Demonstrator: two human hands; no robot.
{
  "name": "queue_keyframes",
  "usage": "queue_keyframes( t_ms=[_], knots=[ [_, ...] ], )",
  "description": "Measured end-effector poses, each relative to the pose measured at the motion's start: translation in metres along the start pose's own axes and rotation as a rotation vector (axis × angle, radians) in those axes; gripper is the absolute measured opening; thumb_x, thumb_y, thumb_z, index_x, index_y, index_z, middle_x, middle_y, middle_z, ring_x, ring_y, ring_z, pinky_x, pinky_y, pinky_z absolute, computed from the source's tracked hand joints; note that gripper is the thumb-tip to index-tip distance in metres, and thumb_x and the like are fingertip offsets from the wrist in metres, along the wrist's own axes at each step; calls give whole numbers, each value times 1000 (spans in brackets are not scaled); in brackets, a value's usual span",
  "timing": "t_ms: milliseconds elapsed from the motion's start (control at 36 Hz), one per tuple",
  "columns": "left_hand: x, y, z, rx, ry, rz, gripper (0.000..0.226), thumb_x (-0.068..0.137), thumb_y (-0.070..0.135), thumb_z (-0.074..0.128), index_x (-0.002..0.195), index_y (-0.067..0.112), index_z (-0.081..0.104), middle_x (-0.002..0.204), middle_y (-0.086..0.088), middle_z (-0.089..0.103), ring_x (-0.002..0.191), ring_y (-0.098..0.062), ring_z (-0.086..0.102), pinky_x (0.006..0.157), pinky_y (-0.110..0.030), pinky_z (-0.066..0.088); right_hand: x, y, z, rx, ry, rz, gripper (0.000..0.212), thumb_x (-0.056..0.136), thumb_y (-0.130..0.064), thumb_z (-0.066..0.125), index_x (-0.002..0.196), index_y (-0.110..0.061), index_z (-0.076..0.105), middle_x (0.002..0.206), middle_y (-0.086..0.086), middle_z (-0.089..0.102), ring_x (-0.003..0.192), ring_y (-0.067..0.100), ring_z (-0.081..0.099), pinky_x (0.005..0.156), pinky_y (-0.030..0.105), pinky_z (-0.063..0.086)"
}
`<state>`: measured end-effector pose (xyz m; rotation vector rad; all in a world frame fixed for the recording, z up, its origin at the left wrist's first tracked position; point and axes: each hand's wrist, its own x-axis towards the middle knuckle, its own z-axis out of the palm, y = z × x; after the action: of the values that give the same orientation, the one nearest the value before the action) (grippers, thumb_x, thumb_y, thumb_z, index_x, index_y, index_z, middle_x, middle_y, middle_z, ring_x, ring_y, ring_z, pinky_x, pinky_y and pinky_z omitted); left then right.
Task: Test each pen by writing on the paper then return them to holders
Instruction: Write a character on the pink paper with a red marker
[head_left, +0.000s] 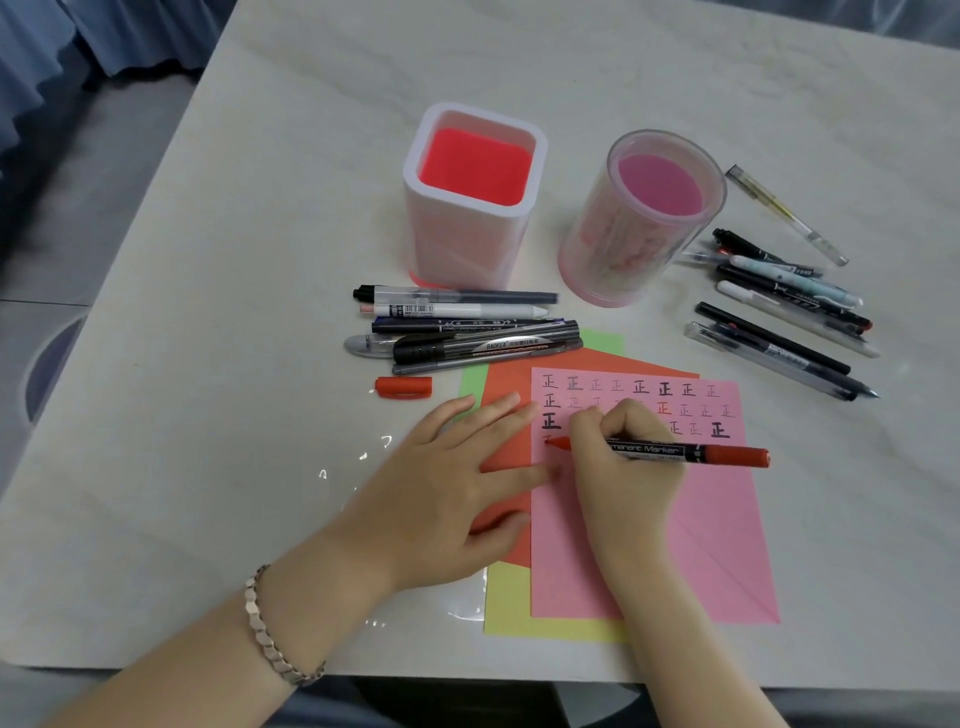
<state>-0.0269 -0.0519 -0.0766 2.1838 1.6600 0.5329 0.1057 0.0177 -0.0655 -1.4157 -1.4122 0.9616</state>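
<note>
Marbled table (260, 260), right hand (628, 483) gripping marker (691, 453) — tip on pink paper (717, 519)

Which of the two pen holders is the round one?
The clear round holder with the pink bottom, on the right; the white holder to its left is square with a red bottom.

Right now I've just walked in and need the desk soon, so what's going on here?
A person is testing pens. The right hand writes on the pink paper sheet with a red-tipped permanent marker, while the left hand holds the sheets flat. The marker's red cap lies loose on the table. Both pen holders, square white and round clear, look empty.
</note>
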Motion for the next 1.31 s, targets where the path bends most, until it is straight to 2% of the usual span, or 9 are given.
queue_keyframes(
  t_ms=[139,361,472,611,944,1028,1139,1222,1306],
  knots=[
    [-1,0,0,-4,2,2,38,83,37,48,117,32,65,144,-6,43,136,-21,34,112,-37,19,-1,0,-1,1,-22,0,37,70,-7,56,48,-18,29,39,-10,32,41,2,33,45,11,29],
    [-1,-1,1,-9,23,16,37,83,36,50,117,32,64,143,-6,43,136,-22,35,111,-39,21,0,1,-1,-33,-29,17,44,74,3,59,47,-17,29,37,-10,33,40,1,34,46,12,29],
    [-1,-2,2,-7,28,22,36,83,36,50,116,32,64,144,-6,42,136,-21,34,111,-40,22,0,-1,0,-49,-7,28,32,65,-11,53,48,-19,28,40,-8,30,43,4,30,45,14,27],
    [-2,-2,3,1,33,23,39,83,37,49,118,32,64,144,-6,42,136,-20,33,111,-39,21,0,0,0,-39,81,62,27,61,-14,48,46,-20,26,38,-8,28,42,5,26,44,15,23],
    [-3,-1,0,-8,75,48,34,86,32,49,116,27,65,142,-7,45,135,-20,34,112,-37,19,6,-4,-18,91,157,104,38,81,1,56,50,-12,38,38,-11,43,41,1,38,47,12,31],
    [-6,-3,-2,2,251,31,29,88,19,49,114,17,62,131,-10,55,124,-24,46,106,-38,30,10,-6,-32,56,120,106,32,84,-8,60,57,-12,45,39,-11,49,40,1,43,46,10,33],
    [-10,-10,-9,93,443,-119,27,80,2,53,105,11,59,111,-11,61,99,-29,57,85,-38,44,15,-4,-50,31,88,143,28,84,-15,63,61,-16,47,40,-10,50,38,4,43,45,14,36],
    [-13,-21,-18,157,461,-255,26,78,5,49,98,5,66,102,-11,62,90,-29,56,78,-39,47,17,-3,-61,-15,64,165,32,83,-19,65,57,-16,46,40,-8,49,39,3,41,51,26,36],
    [-17,-29,-27,227,417,-317,26,80,14,47,97,7,66,97,-9,62,84,-27,53,73,-36,42,16,-3,-67,10,25,207,33,83,-21,65,56,-16,46,41,-8,48,39,4,39,52,26,34]
  ],
)
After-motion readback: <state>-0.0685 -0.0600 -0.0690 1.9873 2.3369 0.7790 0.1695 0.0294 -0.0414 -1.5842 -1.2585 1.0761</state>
